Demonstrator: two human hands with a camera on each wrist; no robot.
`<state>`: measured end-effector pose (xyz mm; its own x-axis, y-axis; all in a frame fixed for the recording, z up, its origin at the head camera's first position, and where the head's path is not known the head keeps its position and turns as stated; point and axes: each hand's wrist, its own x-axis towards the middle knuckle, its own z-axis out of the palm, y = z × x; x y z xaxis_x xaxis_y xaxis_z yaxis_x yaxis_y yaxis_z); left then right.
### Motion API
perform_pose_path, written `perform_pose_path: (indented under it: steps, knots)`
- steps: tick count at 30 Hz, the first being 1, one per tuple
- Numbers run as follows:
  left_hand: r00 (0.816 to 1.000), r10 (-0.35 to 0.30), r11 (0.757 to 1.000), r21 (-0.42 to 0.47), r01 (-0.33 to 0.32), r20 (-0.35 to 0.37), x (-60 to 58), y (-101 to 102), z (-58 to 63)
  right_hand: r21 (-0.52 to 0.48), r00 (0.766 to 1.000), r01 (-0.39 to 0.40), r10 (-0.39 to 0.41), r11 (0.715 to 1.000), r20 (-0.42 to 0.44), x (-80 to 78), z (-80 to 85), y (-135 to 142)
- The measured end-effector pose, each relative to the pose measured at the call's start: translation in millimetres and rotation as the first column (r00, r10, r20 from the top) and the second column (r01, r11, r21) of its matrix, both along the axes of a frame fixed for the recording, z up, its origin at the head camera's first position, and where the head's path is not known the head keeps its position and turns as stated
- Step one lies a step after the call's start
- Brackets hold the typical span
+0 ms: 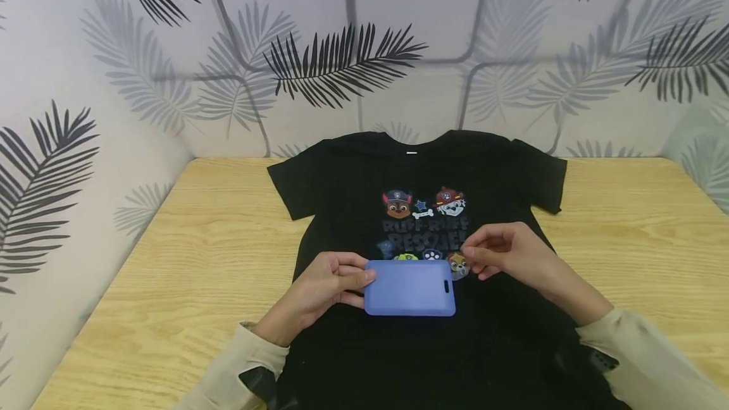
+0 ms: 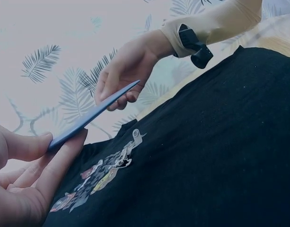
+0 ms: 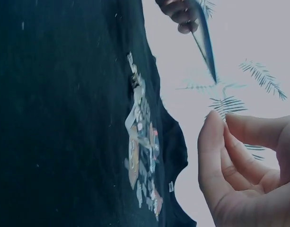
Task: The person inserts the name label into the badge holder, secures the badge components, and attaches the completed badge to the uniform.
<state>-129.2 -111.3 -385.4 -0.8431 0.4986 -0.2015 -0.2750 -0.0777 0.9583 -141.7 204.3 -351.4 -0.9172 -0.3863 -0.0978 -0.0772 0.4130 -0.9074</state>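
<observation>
Tabletop [image 1: 199, 258] flanks shirt [image 1: 433, 353]; hands [image 1: 321, 290] [image 1: 515, 255] apart, blue holder [image 1: 407, 290] between.

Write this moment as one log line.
left hand: pinches blue card holder | right hand: curled, nothing visible in it | black shirt: spread on table

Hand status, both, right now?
Left hand: holding the blue card holder, pinched at one end.
Right hand: closed, curled, with nothing visible in its grip.
</observation>
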Motion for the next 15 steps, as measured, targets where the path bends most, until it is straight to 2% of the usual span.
perform_pose_path:
  steps: [6,10,15]
  knots:
    - [1.0,0.009,1.0,-0.006,-0.009,0.006,0.9,-3.2,-2.0,0.151,0.995,-0.044,0.057,0.988,-0.084,-7.6,-6.5,-5.1]
    - [1.0,0.018,1.0,-0.016,-0.018,0.019,2.1,-7.4,-3.5,0.263,0.979,-0.073,0.12,0.962,-0.167,-12.5,-10.7,-12.1]
    - [0.999,0.035,0.999,-0.025,-0.034,0.023,3.0,-14.4,-5.9,0.35,0.957,-0.097,0.184,0.932,-0.226,-16.5,-14.5,-19.2]
